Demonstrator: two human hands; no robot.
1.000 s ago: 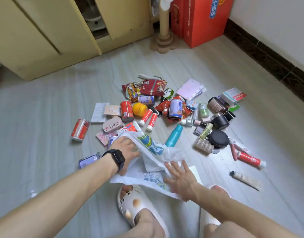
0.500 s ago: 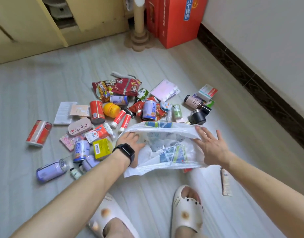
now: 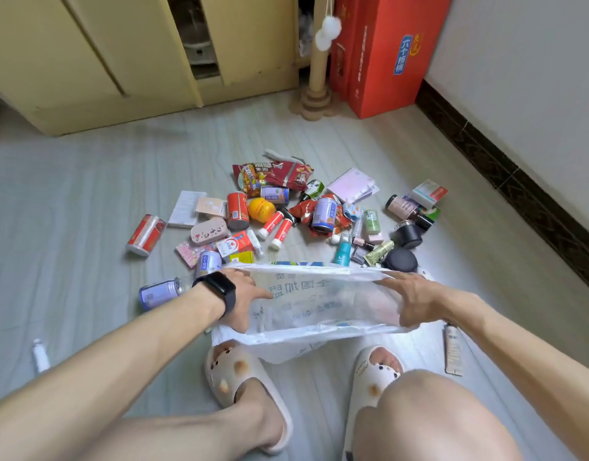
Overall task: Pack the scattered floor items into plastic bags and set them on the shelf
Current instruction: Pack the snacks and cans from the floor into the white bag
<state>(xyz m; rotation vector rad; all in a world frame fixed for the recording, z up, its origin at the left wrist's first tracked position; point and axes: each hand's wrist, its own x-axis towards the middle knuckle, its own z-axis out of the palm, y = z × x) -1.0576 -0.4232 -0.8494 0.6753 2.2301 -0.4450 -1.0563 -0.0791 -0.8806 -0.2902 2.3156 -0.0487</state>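
A translucent white plastic bag (image 3: 319, 304) with blue print is stretched wide between my hands just above my feet. My left hand (image 3: 245, 299), with a black watch on its wrist, grips the bag's left side. My right hand (image 3: 409, 299) grips the right side. Beyond the bag, scattered items lie on the floor: red cans (image 3: 237, 211), a purple can (image 3: 158, 292), red snack packets (image 3: 273, 176), a yellow ball (image 3: 260, 209), a teal bottle (image 3: 342, 252), black jars (image 3: 401, 259) and a notebook (image 3: 351, 184).
A yellow cabinet (image 3: 120, 61) with an open gap stands at the back. A cardboard post (image 3: 316, 91) and a red box (image 3: 383, 54) stand back right, by the white wall. A tube (image 3: 452, 347) lies right of my slippers (image 3: 240, 374).
The bag went from crumpled on the floor to pulled wide and taut between my hands. The view shifted as my head moved, and my feet now sit under the bag.
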